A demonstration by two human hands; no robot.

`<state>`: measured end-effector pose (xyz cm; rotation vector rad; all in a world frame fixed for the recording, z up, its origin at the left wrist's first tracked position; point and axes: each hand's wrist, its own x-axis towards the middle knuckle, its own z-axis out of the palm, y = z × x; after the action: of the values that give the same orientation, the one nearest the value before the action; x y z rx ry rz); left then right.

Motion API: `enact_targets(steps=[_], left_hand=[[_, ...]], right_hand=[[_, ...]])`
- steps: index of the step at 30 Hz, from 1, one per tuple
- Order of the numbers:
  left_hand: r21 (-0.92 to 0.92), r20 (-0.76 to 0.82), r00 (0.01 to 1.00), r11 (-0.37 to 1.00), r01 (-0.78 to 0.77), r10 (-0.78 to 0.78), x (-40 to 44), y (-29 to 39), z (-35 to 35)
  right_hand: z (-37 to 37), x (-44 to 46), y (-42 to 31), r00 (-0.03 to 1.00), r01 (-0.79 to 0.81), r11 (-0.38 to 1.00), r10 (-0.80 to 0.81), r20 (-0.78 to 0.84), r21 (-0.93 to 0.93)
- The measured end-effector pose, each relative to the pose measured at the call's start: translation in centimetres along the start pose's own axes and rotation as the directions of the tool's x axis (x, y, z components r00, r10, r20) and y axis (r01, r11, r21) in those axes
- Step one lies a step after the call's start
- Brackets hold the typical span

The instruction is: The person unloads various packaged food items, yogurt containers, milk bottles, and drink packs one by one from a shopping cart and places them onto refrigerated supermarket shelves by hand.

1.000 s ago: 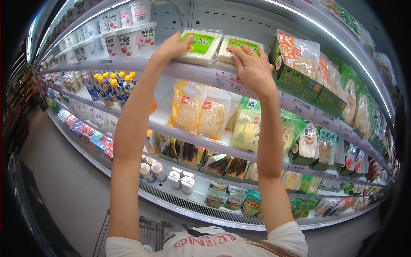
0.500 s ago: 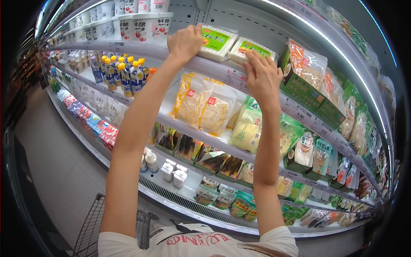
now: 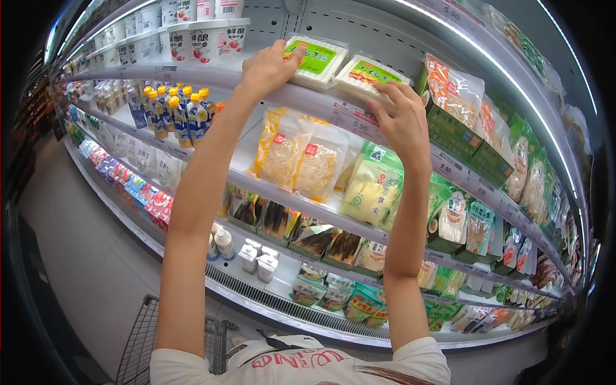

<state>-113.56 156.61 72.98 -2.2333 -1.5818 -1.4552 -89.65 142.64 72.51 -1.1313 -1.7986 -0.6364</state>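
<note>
Left white pack: Wrapped and green-labelled, it is lying face up near the front edge of an upper shelf.
Right white pack: A near match, it is sitting just beside the first, with a green carton of bags standing on its far side.
Left hand: It is resting at the left side of the left white pack, thumb over the label; its other fingers are largely hidden, so a firm grip cannot be told.
Right hand: It is bending its fingers over the right end of the right white pack, thumb lower at the front; gripping or merely touching, one cannot tell.
Price tag: It is showing 5.90 below the packs.
Yellow bags: They are standing one shelf down, where a pack dragged too far forward could be landing.
Slip risk: Glossy wrap could be sliding under the fingertips; uneven pressure could be twisting one pack into its neighbour.
</note>
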Motion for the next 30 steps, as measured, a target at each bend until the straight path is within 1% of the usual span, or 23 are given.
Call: enact_targets(steps=[3,6,9,10,11,13,15,16,17,18,19,20,21,22,23,24,25,27,30], left_hand=[[-0.03,-0.036,0.999,0.999,-0.03,0.029,0.2,-0.3,0.4],[0.022,-0.059,0.998,0.999,-0.024,0.025,0.1,-0.3,0.4],[0.077,-0.254,0.962,0.994,-0.083,0.1,-0.4,-0.4,1.1],[0.059,-0.377,0.908,0.983,-0.172,0.182,-0.9,-0.5,0.8],[0.063,-0.495,0.831,0.964,-0.257,0.254,-1.6,-0.5,0.7],[0.051,-0.625,0.705,0.919,-0.39,0.334,-6.9,1.4,-2.4],[-0.047,-0.581,0.748,0.904,-0.425,0.322,-15.8,2.3,-5.1],[-0.097,-0.531,0.793,0.909,-0.406,0.298,-21.1,1.8,-5.2],[-0.149,-0.48,0.84,0.92,-0.363,0.254,-26.5,1.0,-5.0],[-0.079,-0.383,0.9,0.963,-0.258,0.209,-32.1,-0.3,-4.3],[-0.009,-0.28,0.95,0.989,-0.146,0.138,-37.9,-2.1,-3.4],[0.107,-0.176,0.984,0.993,0.042,-0.022,-43.6,-4.6,-2.7],[0.21,-0.069,0.977,0.954,0.212,-0.202,-50.0,-6.3,-2.2],[0.271,-0.032,0.905,0.867,0.417,-0.425,-56.3,-7.3,-2.8],[0.339,-0.004,0.797,0.749,0.569,-0.603,-62.2,-7.4,-3.9],[0.41,-0.062,0.673,0.596,0.69,-0.737,-67.5,-6.9,-4.7],[0.469,-0.143,0.548,0.431,0.771,-0.824,-71.7,-6.9,-5.7],[0.596,-0.318,0.411,0.157,0.787,-0.854,-77.7,-5.3,-7.4],[0.588,-0.434,0.202,-0.106,0.802,-0.878,-83.7,-2.9,-7.6]], right_hand=[[0.1,0.3,0.4,0.999,0.006,0.999,-0.007,0.045,0.035],[0.8,-0.2,0.8,0.993,0.115,0.99,-0.118,-0.028,-0.081],[0.8,-0.7,0.3,0.997,0.064,0.99,-0.068,-0.027,-0.125],[0.7,-0.9,-0.5,0.992,0.067,0.97,-0.09,-0.089,-0.236],[0.2,-1.2,-1.7,0.981,0.067,0.94,-0.123,-0.149,-0.333],[-1.3,-2.7,-4.8,0.935,0.061,0.955,-0.157,-0.319,-0.292],[-1.2,-6.7,-7.4,0.89,0.001,0.991,-0.063,-0.451,-0.136],[0.2,-9.7,-8.8,0.853,0.037,0.993,0.026,-0.521,0.109],[2.7,-13.1,-10.6,0.829,0.066,0.93,0.15,-0.539,0.361],[5.6,-16.3,-12.9,0.905,0.096,0.833,0.155,-0.396,0.545],[8.1,-20.2,-15.2,0.961,0.083,0.697,0.132,-0.241,0.713],[11.5,-23.5,-17.4,0.999,0.026,0.679,-0.036,-0.001,0.734],[13.7,-26.9,-20.8,0.91,-0.24,0.655,-0.105,0.401,0.716],[16.4,-31.4,-23.3,0.766,-0.419,0.549,-0.214,0.606,0.723],[19.3,-37.1,-24.5,0.673,-0.412,0.52,-0.381,0.635,0.748],[20.6,-41.8,-25.6,0.565,-0.416,0.497,-0.515,0.645,0.762],[21.5,-45.2,-27.2,0.465,-0.405,0.468,-0.635,0.617,0.786],[21.1,-50.2,-29.7,0.319,-0.313,0.397,-0.812,0.489,0.863],[20.2,-54.6,-33.0,0.117,-0.086,0.317,-0.938,0.325,0.945]])
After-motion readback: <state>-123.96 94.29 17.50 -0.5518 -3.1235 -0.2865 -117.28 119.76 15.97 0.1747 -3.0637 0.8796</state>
